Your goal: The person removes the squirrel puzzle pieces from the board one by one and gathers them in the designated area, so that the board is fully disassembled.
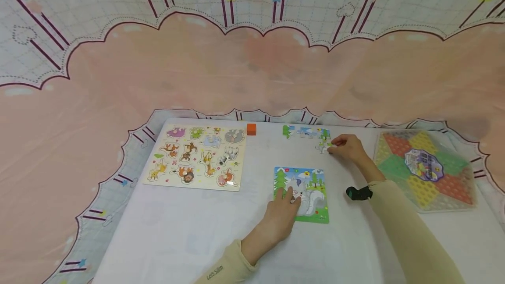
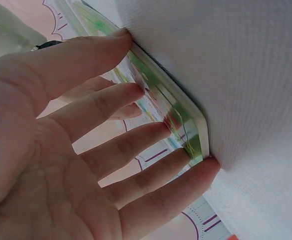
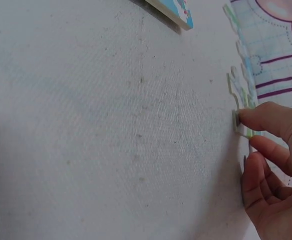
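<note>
My left hand (image 1: pixel 281 219) rests with spread, fairly straight fingers on a square picture puzzle board (image 1: pixel 315 214) showing a grey-white bushy-tailed animal among green trees. In the left wrist view, the fingertips and thumb (image 2: pixel 122 40) touch the board's face and edge (image 2: pixel 198 120). Farther back on the right, my right hand (image 1: pixel 349 148) pinches a small jigsaw piece (image 1: pixel 321 147) between thumb and finger, low over the white table. Just behind that piece lie more jigsaw pieces (image 1: pixel 309 132) in a row, with a green tree piece (image 1: pixel 289 131) at its left end.
On the left lies an animal puzzle board (image 1: pixel 201 184) with several animal shapes. A small orange cube (image 1: pixel 251 129) stands near the table's back edge. At right is a clear-covered, star-patterned game board (image 1: pixel 424 187). A patterned cloth (image 1: pixel 252 78) hangs behind the table.
</note>
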`<state>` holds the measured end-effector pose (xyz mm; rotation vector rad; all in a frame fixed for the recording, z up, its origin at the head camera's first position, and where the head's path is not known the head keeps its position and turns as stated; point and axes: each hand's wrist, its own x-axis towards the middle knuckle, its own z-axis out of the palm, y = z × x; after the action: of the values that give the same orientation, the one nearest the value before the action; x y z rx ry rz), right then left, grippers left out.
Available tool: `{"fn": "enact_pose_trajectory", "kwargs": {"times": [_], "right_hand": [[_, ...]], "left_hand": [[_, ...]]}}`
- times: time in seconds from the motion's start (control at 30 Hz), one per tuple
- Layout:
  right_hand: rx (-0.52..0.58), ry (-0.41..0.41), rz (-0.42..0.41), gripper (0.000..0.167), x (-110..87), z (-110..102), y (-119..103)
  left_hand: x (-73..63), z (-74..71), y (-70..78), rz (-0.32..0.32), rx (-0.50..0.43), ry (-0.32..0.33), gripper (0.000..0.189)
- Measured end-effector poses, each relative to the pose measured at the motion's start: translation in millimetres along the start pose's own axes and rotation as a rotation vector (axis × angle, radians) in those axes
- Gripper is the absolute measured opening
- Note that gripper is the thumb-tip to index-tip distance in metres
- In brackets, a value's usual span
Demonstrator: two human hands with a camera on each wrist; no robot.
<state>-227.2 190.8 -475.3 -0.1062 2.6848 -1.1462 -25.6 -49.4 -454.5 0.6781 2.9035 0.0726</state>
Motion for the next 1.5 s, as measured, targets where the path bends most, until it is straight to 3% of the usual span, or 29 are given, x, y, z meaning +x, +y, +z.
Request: {"fn": "enact_pose_trajectory", "kwargs": {"times": [0.23,0.47,0.57,0.67,0.77,0.9,1.27,1.5], "right_hand": [[0.018,0.007,-0.006,0.032,-1.3,-2.4,2.3],[0.01,0.044,-0.134,0.025,-16.6,2.0,-11.4],[-0.004,-0.018,-0.243,0.02,-30.4,9.7,-29.2],[-0.016,-0.145,-0.351,0.016,-46.2,20.5,-45.1],[-0.05,-0.275,-0.404,0.017,-60.1,32.8,-52.1],[-0.098,-0.346,-0.406,0.024,-73.3,47.5,-52.1],[-0.081,-0.325,-0.35,0.021,-82.8,66.0,-54.3],[-0.086,-0.352,-0.321,0.017,-79.7,65.5,-57.0]], "left_hand": [[1.0,-0.7,-0.8,0.008,-0.004,-0.011,0.046],[0.4,-2.2,-0.9,0.001,-0.009,-0.011,0.045],[0.7,-1.9,-1.4,0.003,0.009,0.002,0.045],[1.2,-1.9,-1.6,0.004,0.019,0.016,0.045],[1.2,-2.3,-1.6,0.005,0.027,0.027,0.045],[-0.2,-2.4,-1.8,0.009,0.046,0.045,0.044],[-2.4,-1.4,-3.3,0.015,0.064,0.092,0.045],[-1.1,-1.1,-2.7,0.008,0.042,0.07,0.046]]}}
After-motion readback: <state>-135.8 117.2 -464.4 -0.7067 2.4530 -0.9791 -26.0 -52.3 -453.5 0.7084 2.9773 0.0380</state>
